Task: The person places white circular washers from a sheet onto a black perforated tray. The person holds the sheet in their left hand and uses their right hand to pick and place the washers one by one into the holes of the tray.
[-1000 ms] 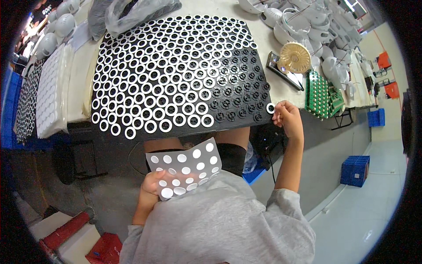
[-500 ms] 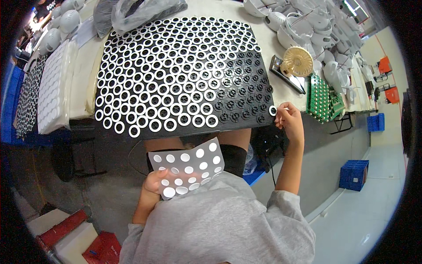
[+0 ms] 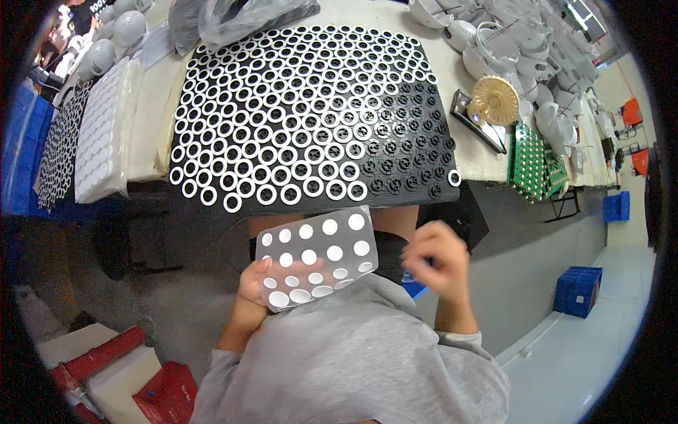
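The left hand [image 3: 253,284] is closed on the near left edge of a sheet [image 3: 319,244], thumb on top and fingers showing dimly through from beneath. The sheet is thin, translucent and slightly curled, dotted with flat white discs [image 3: 335,253]; it is tilted over the person's lap. The right hand [image 3: 439,256], right of the sheet and apart from it, is blurred with its fingers bent; whether they meet or hold anything cannot be told. Beyond, glossy white rings [image 3: 349,191] crowd a black board [image 3: 413,197], with bare, ribbed black pieces [image 3: 373,186] at its right. A ridged cream fan [image 3: 494,100] stands farther right on the pale surface [image 3: 473,159].
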The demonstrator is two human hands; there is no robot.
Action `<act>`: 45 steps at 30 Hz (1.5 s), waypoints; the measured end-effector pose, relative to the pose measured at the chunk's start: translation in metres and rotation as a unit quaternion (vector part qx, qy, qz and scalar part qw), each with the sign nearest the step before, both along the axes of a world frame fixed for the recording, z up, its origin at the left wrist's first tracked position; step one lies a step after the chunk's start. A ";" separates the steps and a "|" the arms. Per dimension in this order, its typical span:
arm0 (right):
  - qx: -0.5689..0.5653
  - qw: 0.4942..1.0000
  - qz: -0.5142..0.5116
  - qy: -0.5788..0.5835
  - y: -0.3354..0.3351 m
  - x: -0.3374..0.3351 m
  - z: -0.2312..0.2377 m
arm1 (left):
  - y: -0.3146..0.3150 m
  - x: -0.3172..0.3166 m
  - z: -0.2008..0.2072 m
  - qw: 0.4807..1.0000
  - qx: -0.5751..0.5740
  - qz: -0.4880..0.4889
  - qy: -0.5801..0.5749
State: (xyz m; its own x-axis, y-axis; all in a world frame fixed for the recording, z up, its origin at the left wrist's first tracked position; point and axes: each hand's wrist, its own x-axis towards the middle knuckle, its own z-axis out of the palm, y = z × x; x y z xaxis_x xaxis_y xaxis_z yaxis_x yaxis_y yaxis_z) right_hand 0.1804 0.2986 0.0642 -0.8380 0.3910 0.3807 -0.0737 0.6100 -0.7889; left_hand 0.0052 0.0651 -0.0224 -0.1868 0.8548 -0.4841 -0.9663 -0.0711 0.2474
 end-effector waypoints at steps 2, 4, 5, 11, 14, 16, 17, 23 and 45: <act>-0.007 0.997 0.073 -0.005 -0.021 -0.009 0.000 | 0.009 0.004 0.020 0.999 0.046 0.017 0.004; -0.011 0.994 0.106 0.016 -0.028 -0.012 -0.005 | 0.009 0.005 0.026 0.997 0.072 0.025 0.018; -0.011 0.994 0.101 0.026 -0.030 -0.015 -0.007 | 0.003 0.005 0.024 0.996 0.074 0.025 0.031; -0.069 0.993 0.062 0.066 -0.043 -0.024 -0.011 | -0.015 0.000 0.009 0.990 0.107 0.089 0.026; -0.074 0.992 0.098 0.014 -0.043 -0.020 -0.014 | -0.016 -0.002 0.006 0.984 0.145 0.105 -0.022; -0.065 0.993 0.095 0.023 -0.044 -0.021 -0.012 | -0.015 -0.003 0.008 0.982 0.153 0.102 -0.031; -0.060 0.993 0.093 0.026 -0.045 -0.022 -0.011 | -0.013 -0.005 0.011 0.984 0.152 0.094 -0.021; -0.079 0.992 0.102 0.002 -0.047 -0.024 -0.011 | -0.015 -0.005 0.013 0.982 0.164 0.080 0.043; 0.080 0.990 0.105 0.054 -0.039 -0.048 -0.020 | -0.009 -0.003 0.035 0.994 0.072 0.073 0.034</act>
